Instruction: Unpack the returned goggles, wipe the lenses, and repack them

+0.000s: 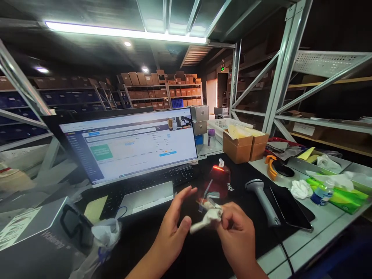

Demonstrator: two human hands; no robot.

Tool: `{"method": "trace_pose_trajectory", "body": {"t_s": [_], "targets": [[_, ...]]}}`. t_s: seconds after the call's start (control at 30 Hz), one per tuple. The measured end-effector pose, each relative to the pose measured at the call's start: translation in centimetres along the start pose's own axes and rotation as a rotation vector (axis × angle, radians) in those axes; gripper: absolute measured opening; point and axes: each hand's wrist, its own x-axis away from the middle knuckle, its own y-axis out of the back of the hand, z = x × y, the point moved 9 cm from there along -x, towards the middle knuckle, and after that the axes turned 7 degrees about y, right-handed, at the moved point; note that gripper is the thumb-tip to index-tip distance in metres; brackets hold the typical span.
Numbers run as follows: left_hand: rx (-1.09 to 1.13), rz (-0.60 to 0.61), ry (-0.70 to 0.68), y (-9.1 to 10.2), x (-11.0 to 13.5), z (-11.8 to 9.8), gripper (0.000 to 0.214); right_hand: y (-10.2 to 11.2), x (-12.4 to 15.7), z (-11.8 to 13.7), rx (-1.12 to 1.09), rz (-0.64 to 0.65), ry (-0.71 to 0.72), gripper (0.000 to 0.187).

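My right hand [238,230] pinches a crumpled white piece of cloth or tissue [212,216] over the black desk mat; which of the two it is I cannot tell. Just beyond the fingers is a small translucent piece [213,195], blurred, and I cannot make out whether it is held too. To the left, my left hand [174,226] is open, thumb apart from the fingers, close to the white piece but apart from it. A mouse with a red glow [219,180] sits behind my hands.
A monitor [139,147] and keyboard [184,173] stand behind. A grey printed box [37,240] and a plastic bag [106,236] lie left. On the right are a barcode scanner [263,201], a phone-like black device [290,209], tape [271,167], a bottle [322,193] and cardboard boxes [236,147].
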Motion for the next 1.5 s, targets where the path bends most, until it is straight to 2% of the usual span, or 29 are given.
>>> {"method": "trace_pose_trajectory", "body": {"t_s": [0.17,0.27,0.37,0.47,0.53,0.6,0.67,0.73,0.8,0.9,0.97,1.07,1.17,1.27,1.37,1.5], "targets": [[0.022,-0.127,0.074,-0.1,1.3,-1.5,0.059,-2.5,1.4,2.0,0.023,0.161,0.225,0.031],[0.002,-0.175,0.112,-0.2,1.6,-1.2,0.059,-4.1,2.2,2.8,0.013,0.285,0.287,0.029],[-0.052,-0.271,0.136,0.5,1.7,-0.9,0.049,-5.0,2.7,3.1,0.004,0.366,0.322,0.027],[-0.108,-0.282,0.1,0.9,1.3,-1.4,0.04,-5.2,3.3,1.9,-0.005,0.475,0.28,0.026],[-0.092,-0.257,0.055,1.2,0.9,-2.1,0.034,-4.5,3.4,-0.2,-0.038,0.515,0.136,0.026],[-0.086,-0.237,0.022,1.5,0.7,-2.7,0.032,-3.0,3.2,-2.9,-0.128,0.452,-0.106,0.027],[-0.119,-0.227,-0.009,1.7,0.7,-3.2,0.034,-1.2,2.8,-5.0,-0.265,0.308,-0.331,0.033],[-0.163,-0.215,-0.033,1.5,0.8,-3.5,0.036,-0.4,2.3,-5.5,-0.385,0.187,-0.443,0.041],[-0.192,-0.204,-0.047,1.1,1.0,-3.4,0.036,-0.9,1.8,-4.7,-0.461,0.16,-0.47,0.046],[-0.25,-0.189,-0.093,0.4,1.2,-3.1,0.039,-3.3,2.0,-2.9,-0.513,0.228,-0.496,0.044],[-0.293,-0.183,-0.161,0.0,1.5,-3.1,0.043,-4.2,2.5,-2.0,-0.493,0.194,-0.481,0.045],[-0.346,-0.128,-0.273,-0.8,1.8,-3.4,0.05,-3.5,3.0,-2.1,-0.421,0.03,-0.47,0.048],[-0.391,-0.025,-0.317,-1.7,1.6,-3.6,0.051,-2.8,2.8,-3.3,-0.52,-0.054,-0.559,0.046],[-0.44,0.065,-0.317,-2.2,1.2,-3.9,0.051,-1.9,1.5,-4.5,-0.644,-0.077,-0.666,0.05],[-0.476,0.109,-0.335,-2.2,1.0,-4.2,0.052,-1.5,0.2,-4.8,-0.663,-0.048,-0.711,0.056],[-0.51,0.011,-0.341,-1.3,1.0,-4.0,0.052,-2.6,0.9,-3.7,-0.621,-0.027,-0.605,0.05]]}}
